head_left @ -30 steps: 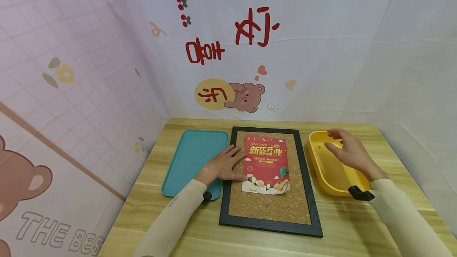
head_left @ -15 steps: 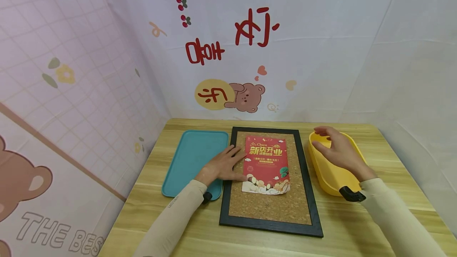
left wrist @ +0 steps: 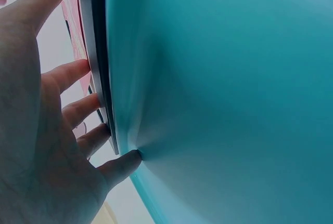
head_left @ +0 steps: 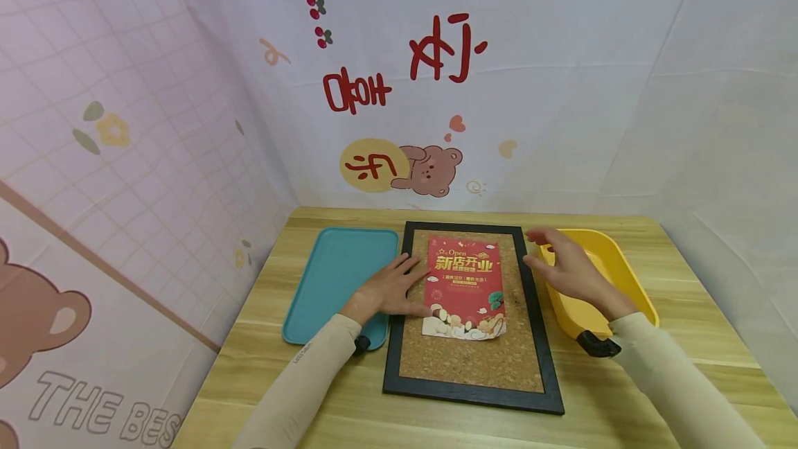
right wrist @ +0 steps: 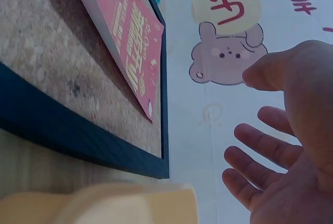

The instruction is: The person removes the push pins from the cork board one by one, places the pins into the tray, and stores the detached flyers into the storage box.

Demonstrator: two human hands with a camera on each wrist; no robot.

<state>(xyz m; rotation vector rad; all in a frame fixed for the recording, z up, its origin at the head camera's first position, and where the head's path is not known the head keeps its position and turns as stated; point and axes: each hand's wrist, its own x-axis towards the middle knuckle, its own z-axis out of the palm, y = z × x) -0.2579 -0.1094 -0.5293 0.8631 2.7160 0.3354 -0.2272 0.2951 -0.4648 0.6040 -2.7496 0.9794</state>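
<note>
In the head view a red flyer (head_left: 464, 289) with gold lettering lies on a cork board (head_left: 470, 366) in a black frame. My left hand (head_left: 393, 289) rests on the board's left edge, fingers spread, thumb and fingertips at the flyer's left side. In the left wrist view, the little finger of the left hand (left wrist: 67, 115) touches the blue tray (left wrist: 218, 104). My right hand (head_left: 573, 269) hovers between the yellow bin (head_left: 623, 262) and the frame's right edge. The right wrist view shows the right hand (right wrist: 291, 146) with fingers apart and nothing held; the flyer (right wrist: 130, 31) lifts at its near edge.
Left of the board lies a flat blue tray (head_left: 337, 283), close against the frame. The yellow bin stands to the right, partly hidden by the right forearm. Everything sits on a wooden table (head_left: 349, 407), with a printed cloth (head_left: 536, 109) hanging behind.
My right hand has moved left, from over the yellow bin to beside the board's right edge. The left hand, flyer and board have stayed where they were.
</note>
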